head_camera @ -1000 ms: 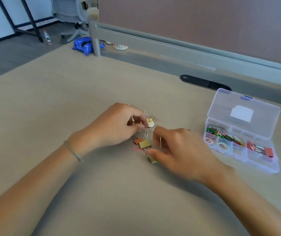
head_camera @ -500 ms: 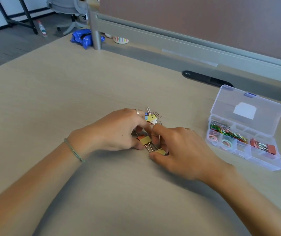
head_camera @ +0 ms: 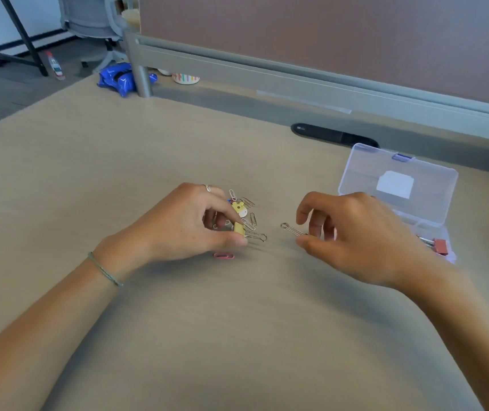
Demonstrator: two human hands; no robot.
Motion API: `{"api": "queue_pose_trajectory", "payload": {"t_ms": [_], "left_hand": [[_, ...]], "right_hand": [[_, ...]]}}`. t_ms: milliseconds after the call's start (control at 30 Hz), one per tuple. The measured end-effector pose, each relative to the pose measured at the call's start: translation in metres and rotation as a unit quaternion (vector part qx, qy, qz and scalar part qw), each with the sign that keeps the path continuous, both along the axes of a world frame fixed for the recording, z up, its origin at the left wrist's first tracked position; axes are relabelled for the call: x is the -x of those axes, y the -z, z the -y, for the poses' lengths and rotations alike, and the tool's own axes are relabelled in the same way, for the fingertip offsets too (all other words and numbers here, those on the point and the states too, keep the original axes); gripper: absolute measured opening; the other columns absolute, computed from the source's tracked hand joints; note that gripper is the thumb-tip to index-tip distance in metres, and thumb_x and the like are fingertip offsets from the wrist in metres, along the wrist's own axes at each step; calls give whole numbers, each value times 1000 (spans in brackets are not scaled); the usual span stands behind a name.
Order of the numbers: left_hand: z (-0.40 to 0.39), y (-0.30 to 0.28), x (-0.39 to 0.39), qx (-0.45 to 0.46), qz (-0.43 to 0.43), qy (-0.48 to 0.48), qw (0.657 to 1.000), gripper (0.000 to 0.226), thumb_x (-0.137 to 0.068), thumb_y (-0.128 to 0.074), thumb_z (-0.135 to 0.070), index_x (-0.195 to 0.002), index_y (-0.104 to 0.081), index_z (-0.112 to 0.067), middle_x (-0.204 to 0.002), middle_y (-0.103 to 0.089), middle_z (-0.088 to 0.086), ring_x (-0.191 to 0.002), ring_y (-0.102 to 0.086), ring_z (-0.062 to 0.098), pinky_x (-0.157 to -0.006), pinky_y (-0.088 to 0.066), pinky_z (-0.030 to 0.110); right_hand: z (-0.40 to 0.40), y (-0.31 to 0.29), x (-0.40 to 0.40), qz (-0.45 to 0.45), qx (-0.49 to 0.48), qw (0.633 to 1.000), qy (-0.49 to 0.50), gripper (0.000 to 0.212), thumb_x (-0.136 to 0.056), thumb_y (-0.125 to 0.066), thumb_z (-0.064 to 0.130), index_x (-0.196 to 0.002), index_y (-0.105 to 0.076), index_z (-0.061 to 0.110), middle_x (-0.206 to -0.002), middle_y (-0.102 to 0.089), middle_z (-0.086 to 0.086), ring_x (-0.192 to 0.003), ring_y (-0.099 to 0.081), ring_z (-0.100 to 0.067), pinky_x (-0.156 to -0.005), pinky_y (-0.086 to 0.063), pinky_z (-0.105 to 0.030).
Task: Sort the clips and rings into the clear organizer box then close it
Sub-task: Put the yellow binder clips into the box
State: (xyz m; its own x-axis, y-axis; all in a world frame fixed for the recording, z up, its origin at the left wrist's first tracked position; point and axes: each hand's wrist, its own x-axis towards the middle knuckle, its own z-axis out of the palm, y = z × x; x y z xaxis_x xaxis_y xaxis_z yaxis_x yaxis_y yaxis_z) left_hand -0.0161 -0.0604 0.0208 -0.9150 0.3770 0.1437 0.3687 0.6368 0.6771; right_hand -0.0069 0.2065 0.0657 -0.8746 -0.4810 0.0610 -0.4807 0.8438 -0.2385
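Observation:
My left hand (head_camera: 184,223) pinches a yellow binder clip (head_camera: 241,229) whose wire handles point right, low over the table. My right hand (head_camera: 353,235) holds another binder clip; only its wire handle (head_camera: 292,229) sticks out to the left, its body hidden by the fingers. Between and behind the hands lie several silver paper clips (head_camera: 250,221), a yellow animal-shaped clip (head_camera: 239,209) and a pink paper clip (head_camera: 224,256). The clear organizer box (head_camera: 397,185) stands open at the right, partly behind my right hand, with a red binder clip (head_camera: 440,246) in its near compartment.
A grey partition rail (head_camera: 296,81) runs along the desk's far edge, with a black cable slot (head_camera: 333,135) in front of it. A blue bag (head_camera: 117,80) and a striped cup (head_camera: 186,77) sit at the far left corner. An office chair (head_camera: 95,22) stands beyond.
The hands, close together over the pile before, have parted. My right hand moved right toward the box with a binder clip; my left keeps the yellow one.

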Motion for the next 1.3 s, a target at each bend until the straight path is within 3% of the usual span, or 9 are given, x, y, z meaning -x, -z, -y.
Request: {"api": "queue_pose_trajectory", "payload": {"t_ms": [300,500,633,833,1000,1300], "left_hand": [[-93,-32,22,-5,-46,87,995,13,-80,-81,-44,-83,-81,-32,-73,-64,-8,-65,-56,13,-57,-34,15],[-175,-49,49,-20,-41,145,988,14,-78,-84,-40,-80,-80,-27,-72,-68,-3,-65,-61,18,-56,-41,27],[-213,-50,59,-17,-16,171,985,17,-75,-86,-43,-81,-81,-28,-72,-69,-2,-65,-60,16,-58,-46,31],[-229,-40,64,4,25,182,983,19,-71,-88,-44,-81,-81,-30,-72,-68,0,-64,-59,21,-58,-48,33],[-234,-31,64,56,24,180,982,19,-72,-88,-43,-84,-81,-31,-71,-67,-2,-64,-61,18,-65,-53,42],[-240,-25,61,109,-10,187,976,30,-70,-80,-55,-92,-79,-35,-72,-64,-10,-72,-62,14,-68,-54,43]], "right_hand": [[-85,-27,4,-6,45,996,81,19,-78,-67,47,-92,-64,35,-77,-67,20,-75,-64,-4,-74,-56,-37],[-147,-33,0,-13,13,989,145,11,-79,-71,37,-89,-65,34,-73,-65,23,-77,-64,-8,-75,-55,-37],[-172,-30,2,29,-31,985,169,12,-76,-73,40,-80,-64,34,-72,-62,22,-79,-61,-8,-74,-55,-36],[-177,-20,2,79,-70,980,167,11,-74,-74,37,-78,-67,31,-78,-66,15,-80,-61,-10,-67,-50,-29],[-173,-11,4,58,-106,982,148,14,-73,-73,38,-79,-64,29,-82,-67,8,-79,-62,-18,-68,-51,-32],[-169,-4,4,35,-124,984,125,16,-76,-75,42,-76,-67,28,-84,-67,6,-81,-62,-20,-71,-54,-35]]}}
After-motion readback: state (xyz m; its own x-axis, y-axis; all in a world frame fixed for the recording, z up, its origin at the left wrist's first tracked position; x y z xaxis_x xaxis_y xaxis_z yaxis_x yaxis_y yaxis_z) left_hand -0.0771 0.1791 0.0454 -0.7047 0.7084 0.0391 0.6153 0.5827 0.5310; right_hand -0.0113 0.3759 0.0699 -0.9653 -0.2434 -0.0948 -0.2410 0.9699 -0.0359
